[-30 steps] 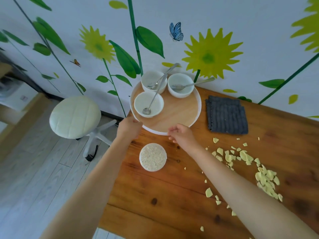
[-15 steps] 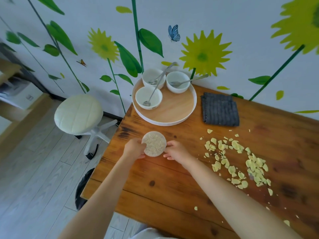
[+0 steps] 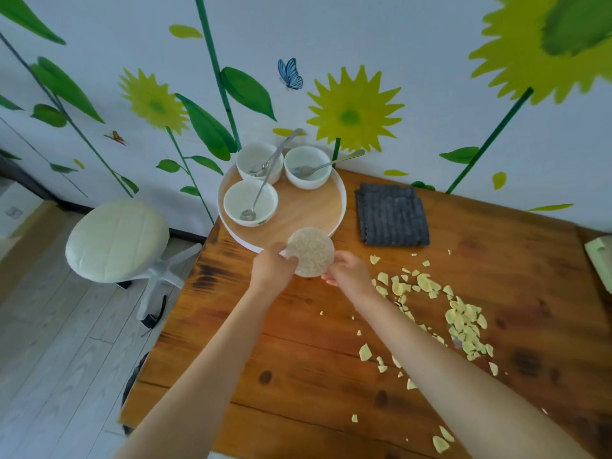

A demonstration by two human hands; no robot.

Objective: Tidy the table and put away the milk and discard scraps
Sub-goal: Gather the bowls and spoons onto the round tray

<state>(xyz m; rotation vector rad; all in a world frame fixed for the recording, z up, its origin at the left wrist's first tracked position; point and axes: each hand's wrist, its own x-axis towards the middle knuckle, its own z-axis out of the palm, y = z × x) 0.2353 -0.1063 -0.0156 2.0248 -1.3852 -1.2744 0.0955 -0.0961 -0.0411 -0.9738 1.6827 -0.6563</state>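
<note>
A small round bowl of pale grains is held between both hands, lifted a little and overlapping the near rim of the round wooden tray. My left hand grips its left edge and my right hand holds its right edge. The tray carries three white bowls with spoons. Pale yellow scraps lie scattered over the right half of the wooden table. No milk container is in view.
A folded dark grey cloth lies right of the tray by the flower-painted wall. A pale green object shows at the right edge. A cream stool stands on the floor left of the table, and something dark sits under the table's left edge.
Both hands left the tray's near rim, took hold of the grain bowl on the table and raised it toward the tray.
</note>
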